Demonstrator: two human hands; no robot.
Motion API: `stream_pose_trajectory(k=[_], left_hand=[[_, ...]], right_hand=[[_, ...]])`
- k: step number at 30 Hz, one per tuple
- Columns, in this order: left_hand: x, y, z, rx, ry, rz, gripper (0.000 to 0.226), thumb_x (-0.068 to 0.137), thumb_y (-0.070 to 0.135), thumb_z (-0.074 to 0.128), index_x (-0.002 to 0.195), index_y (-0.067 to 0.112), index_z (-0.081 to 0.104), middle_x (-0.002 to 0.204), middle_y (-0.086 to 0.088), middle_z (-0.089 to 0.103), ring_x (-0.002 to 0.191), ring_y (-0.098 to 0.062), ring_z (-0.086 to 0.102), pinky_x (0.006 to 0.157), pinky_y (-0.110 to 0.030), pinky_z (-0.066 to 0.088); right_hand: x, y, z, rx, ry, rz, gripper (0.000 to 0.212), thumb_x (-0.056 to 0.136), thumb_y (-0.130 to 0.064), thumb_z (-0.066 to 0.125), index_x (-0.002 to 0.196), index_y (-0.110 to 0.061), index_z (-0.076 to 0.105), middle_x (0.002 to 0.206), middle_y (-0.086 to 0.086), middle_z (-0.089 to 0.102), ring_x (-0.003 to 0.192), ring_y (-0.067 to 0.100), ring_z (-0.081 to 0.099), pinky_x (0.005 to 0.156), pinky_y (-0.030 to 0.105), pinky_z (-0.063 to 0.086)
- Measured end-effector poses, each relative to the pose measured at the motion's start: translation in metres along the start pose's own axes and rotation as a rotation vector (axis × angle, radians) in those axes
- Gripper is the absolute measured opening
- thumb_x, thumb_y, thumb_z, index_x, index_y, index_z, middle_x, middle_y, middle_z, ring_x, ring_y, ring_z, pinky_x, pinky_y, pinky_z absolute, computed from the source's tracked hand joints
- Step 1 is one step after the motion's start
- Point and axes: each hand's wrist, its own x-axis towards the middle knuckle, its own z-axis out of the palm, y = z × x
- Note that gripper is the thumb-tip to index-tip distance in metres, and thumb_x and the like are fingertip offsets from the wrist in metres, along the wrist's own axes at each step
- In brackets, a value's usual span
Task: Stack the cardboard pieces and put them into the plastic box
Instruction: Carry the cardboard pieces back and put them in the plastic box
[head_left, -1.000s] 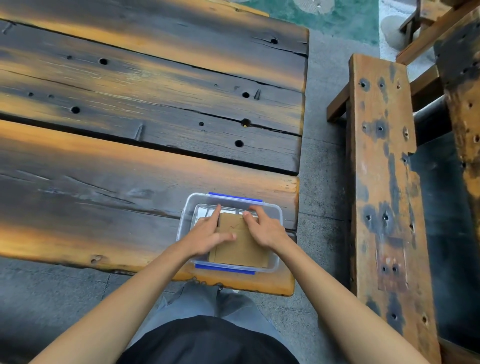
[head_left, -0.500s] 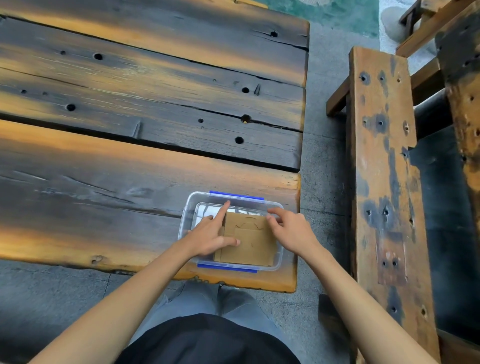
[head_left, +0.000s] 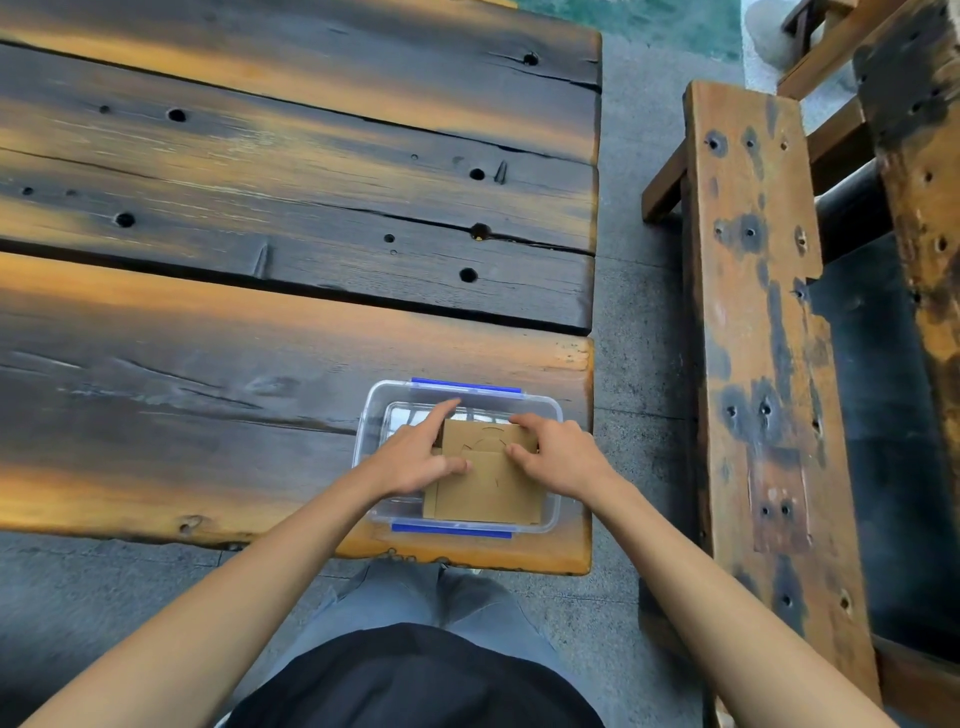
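Note:
A clear plastic box (head_left: 551, 411) with blue clips stands at the near right corner of the wooden table (head_left: 249, 364). Inside it lies a stack of brown cardboard pieces (head_left: 488, 493), flat and toward the box's right side, with curved cut lines on the top piece. My left hand (head_left: 415, 457) is at the stack's left edge, thumb resting on top and index finger stretched forward into the box. My right hand (head_left: 561, 454) grips the stack's far right corner, fingers curled over the edge and thumb on top.
The table is made of dark, scorched planks with holes and gaps. A long wooden bench (head_left: 753, 312) runs along the right, with a strip of grey concrete floor (head_left: 639, 322) between it and the table. My legs are under the near table edge.
My right hand went out to the box's right rim and has come back onto the cardboard's far right corner. The stack now sits further right in the box. My left hand has hardly moved.

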Motion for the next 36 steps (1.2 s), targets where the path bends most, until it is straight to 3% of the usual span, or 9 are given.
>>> stream_pose_trajectory(k=[3, 7, 13, 18, 24, 29, 31, 36], left_hand=[[-0.007, -0.008, 0.004, -0.057, 0.084, 0.060, 0.076, 0.083, 0.050, 0.066, 0.147, 0.049, 0.025, 0.138, 0.003, 0.060, 0.125, -0.020, 0.056, 0.101, -0.049, 0.050], [-0.007, -0.012, 0.011, 0.017, 0.128, 0.063, 0.053, 0.085, 0.046, 0.062, 0.133, 0.041, 0.041, 0.123, 0.008, 0.067, 0.115, -0.015, 0.062, 0.093, -0.041, 0.055], [0.002, -0.010, 0.004, 0.078, 0.080, 0.017, 0.056, 0.082, 0.042, 0.070, 0.132, 0.037, 0.046, 0.123, 0.009, 0.066, 0.116, -0.012, 0.061, 0.089, -0.028, 0.048], [0.008, -0.009, 0.006, 0.140, 0.101, -0.043, 0.059, 0.080, 0.039, 0.073, 0.133, 0.036, 0.048, 0.126, 0.006, 0.067, 0.114, -0.016, 0.062, 0.092, -0.030, 0.048], [0.008, -0.005, 0.011, 0.145, 0.116, -0.095, 0.078, 0.082, 0.039, 0.072, 0.149, 0.039, 0.031, 0.137, 0.000, 0.061, 0.123, -0.021, 0.059, 0.101, -0.044, 0.051], [0.001, -0.001, 0.023, 0.267, 0.218, -0.065, 0.084, 0.085, 0.039, 0.068, 0.153, 0.037, 0.019, 0.125, -0.008, 0.066, 0.116, -0.029, 0.060, 0.095, -0.045, 0.052], [-0.004, 0.002, 0.028, 0.307, 0.263, -0.025, 0.083, 0.087, 0.038, 0.066, 0.154, 0.031, 0.019, 0.133, -0.008, 0.061, 0.121, -0.029, 0.057, 0.097, -0.045, 0.050], [-0.018, 0.009, 0.029, 0.338, 0.286, 0.085, 0.071, 0.096, 0.033, 0.053, 0.157, 0.023, 0.017, 0.161, -0.007, 0.028, 0.144, -0.027, 0.034, 0.114, -0.043, 0.036]], right_hand=[[-0.003, 0.000, 0.004, -0.005, 0.020, 0.004, 0.053, 0.096, -0.044, 0.052, 0.147, -0.036, 0.043, 0.118, 0.010, 0.071, 0.115, 0.035, 0.060, 0.093, 0.043, 0.048], [-0.005, -0.003, 0.008, 0.000, 0.014, 0.017, 0.053, 0.096, -0.039, 0.053, 0.147, -0.033, 0.043, 0.121, 0.013, 0.068, 0.115, 0.036, 0.059, 0.094, 0.043, 0.048], [-0.002, -0.006, 0.016, -0.057, 0.004, 0.048, 0.054, 0.098, -0.031, 0.050, 0.151, -0.029, 0.039, 0.130, 0.019, 0.063, 0.118, 0.044, 0.057, 0.095, 0.047, 0.047], [0.001, -0.011, 0.020, -0.083, -0.031, 0.047, 0.049, 0.101, -0.024, 0.046, 0.149, -0.020, 0.036, 0.123, 0.023, 0.064, 0.113, 0.044, 0.059, 0.086, 0.047, 0.049], [0.001, -0.014, 0.016, -0.083, -0.048, 0.062, 0.047, 0.102, -0.023, 0.047, 0.149, -0.020, 0.037, 0.123, 0.021, 0.064, 0.114, 0.042, 0.057, 0.087, 0.045, 0.048], [-0.010, -0.018, 0.014, -0.086, 0.026, 0.091, 0.051, 0.100, -0.029, 0.051, 0.149, -0.030, 0.040, 0.127, 0.020, 0.062, 0.115, 0.044, 0.059, 0.091, 0.045, 0.050], [-0.018, -0.021, 0.014, -0.124, 0.110, 0.076, 0.051, 0.099, -0.029, 0.051, 0.148, -0.029, 0.041, 0.123, 0.018, 0.064, 0.112, 0.045, 0.061, 0.087, 0.046, 0.052], [-0.032, -0.028, 0.007, -0.173, 0.198, 0.079, 0.042, 0.097, -0.028, 0.050, 0.139, -0.022, 0.048, 0.115, 0.017, 0.066, 0.106, 0.045, 0.063, 0.081, 0.044, 0.053]])
